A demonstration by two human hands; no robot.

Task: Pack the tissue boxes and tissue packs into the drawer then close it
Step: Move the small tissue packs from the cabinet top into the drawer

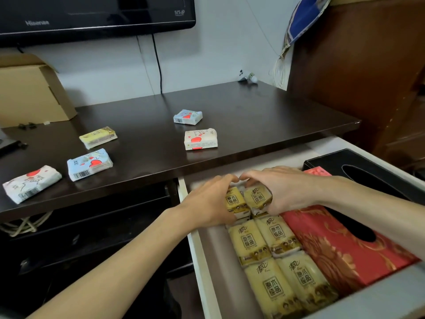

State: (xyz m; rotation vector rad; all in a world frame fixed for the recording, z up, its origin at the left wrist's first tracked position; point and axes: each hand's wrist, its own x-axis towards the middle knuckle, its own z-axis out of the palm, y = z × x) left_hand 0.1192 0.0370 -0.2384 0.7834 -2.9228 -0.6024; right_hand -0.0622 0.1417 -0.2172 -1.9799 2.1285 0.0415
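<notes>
The white drawer point(197, 256) stands open at the lower right. Inside, several yellow tissue packs point(264, 247) lie in two rows beside a red tissue box point(333, 240) and a black tissue box point(368, 166). My left hand point(207, 201) and my right hand point(282, 189) are both in the drawer's far end, each clasped around a yellow pack point(257, 199), fingertips nearly meeting. On the dark table point(264, 116) lie several loose packs: a yellow one point(97, 137), two blue ones point(89, 164) point(188, 116), two white ones point(31, 183) point(200, 139).
A cardboard box point(30, 93) sits at the table's back left under a black television point(96, 14). A brown wooden cabinet point(358, 72) rises on the right. Small black parts point(26, 126) lie near the cardboard box. Cables point(25, 224) hang under the table.
</notes>
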